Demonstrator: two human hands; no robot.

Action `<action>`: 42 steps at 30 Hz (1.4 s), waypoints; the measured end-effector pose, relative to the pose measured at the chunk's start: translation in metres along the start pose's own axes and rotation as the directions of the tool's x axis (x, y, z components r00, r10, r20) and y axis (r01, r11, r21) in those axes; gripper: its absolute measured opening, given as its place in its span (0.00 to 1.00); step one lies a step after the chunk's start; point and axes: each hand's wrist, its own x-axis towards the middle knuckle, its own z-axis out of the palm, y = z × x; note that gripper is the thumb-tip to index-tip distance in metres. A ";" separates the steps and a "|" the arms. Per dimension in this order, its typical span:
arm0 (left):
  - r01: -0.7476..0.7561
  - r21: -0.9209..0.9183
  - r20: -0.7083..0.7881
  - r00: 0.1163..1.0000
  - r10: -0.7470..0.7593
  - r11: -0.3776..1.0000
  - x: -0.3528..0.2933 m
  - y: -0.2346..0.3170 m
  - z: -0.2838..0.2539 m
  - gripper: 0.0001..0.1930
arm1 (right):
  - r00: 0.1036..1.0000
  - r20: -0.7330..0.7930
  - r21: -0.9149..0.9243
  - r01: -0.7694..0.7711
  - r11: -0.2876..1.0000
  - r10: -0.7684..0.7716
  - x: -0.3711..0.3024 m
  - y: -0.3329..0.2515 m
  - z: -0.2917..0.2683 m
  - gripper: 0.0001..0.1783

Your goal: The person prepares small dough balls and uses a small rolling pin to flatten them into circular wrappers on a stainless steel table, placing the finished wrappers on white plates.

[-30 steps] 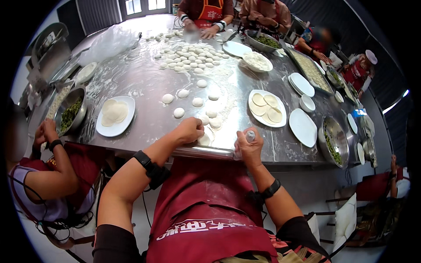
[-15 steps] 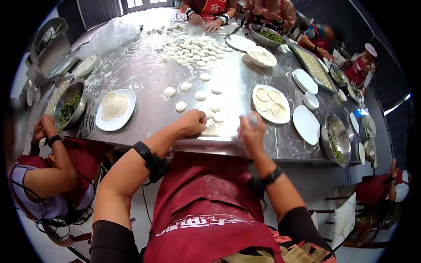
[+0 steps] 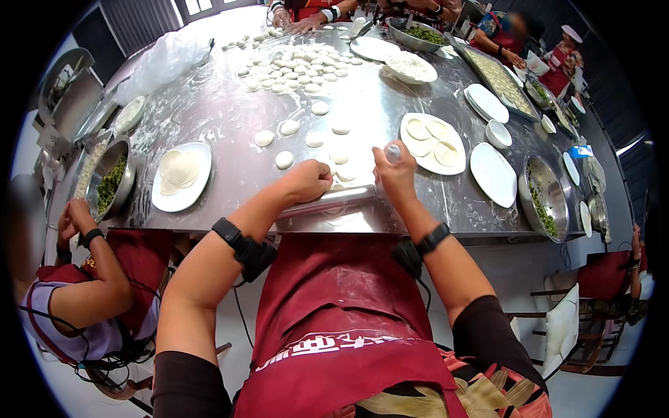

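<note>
At the table's near edge, my left hand (image 3: 311, 180) is closed, its fingertips at the rim of a small flat dough wrapper (image 3: 339, 187) that it partly covers. My right hand (image 3: 395, 174) makes a fist around a pale rolling pin (image 3: 393, 152), whose rounded end pokes out beyond the fingers; its lower part is blurred. Just past my hands lie several round white dough pieces (image 3: 314, 140), some close to my left fingertips. On the right, a white plate (image 3: 454, 161) holds several rolled wrappers (image 3: 418, 129). Another plate (image 3: 200, 194) with stacked wrappers (image 3: 179, 169) stands left.
The steel table (image 3: 230, 146) is dusted with flour. Many dough pieces (image 3: 300, 67) lie farther back. Bowls of green filling (image 3: 547, 209) stand at both sides, with an oval plate (image 3: 494, 174) at right. A co-worker (image 3: 104, 279) sits at my left; others work across the table.
My right hand has moved slightly away from me, up in the picture, with the rolling pin in it. My left hand stays by the wrapper. The whole view has shifted a little.
</note>
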 end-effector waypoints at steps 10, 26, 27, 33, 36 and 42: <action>0.217 -0.324 0.056 0.976 -0.211 0.921 -0.013 0.004 0.008 0.08 | 0.993 0.035 0.094 -0.114 0.989 0.111 -0.051 -0.019 -0.022 0.12; 0.046 0.040 -0.042 0.998 -0.044 0.998 -0.005 0.018 0.012 0.10 | 0.999 -0.035 -0.036 0.011 0.999 -0.012 -0.014 0.002 -0.002 0.14; 0.048 0.049 -0.059 0.997 -0.045 0.998 0.003 0.014 0.014 0.11 | 0.995 -0.043 -0.060 0.089 0.994 -0.092 0.000 0.010 0.006 0.14; -0.013 -0.016 -0.036 0.999 0.012 1.000 0.005 0.004 0.017 0.09 | 0.993 0.049 0.047 -0.111 0.993 0.109 -0.043 -0.021 -0.018 0.13; 0.045 -0.069 0.021 0.999 -0.044 0.997 -0.004 0.008 0.014 0.06 | 0.996 0.041 0.088 -0.079 0.993 0.076 -0.057 -0.021 -0.026 0.12; 0.048 0.032 -0.081 0.996 -0.046 0.998 0.016 0.007 0.012 0.12 | 0.998 -0.011 -0.066 0.065 0.996 -0.066 0.010 0.012 0.009 0.11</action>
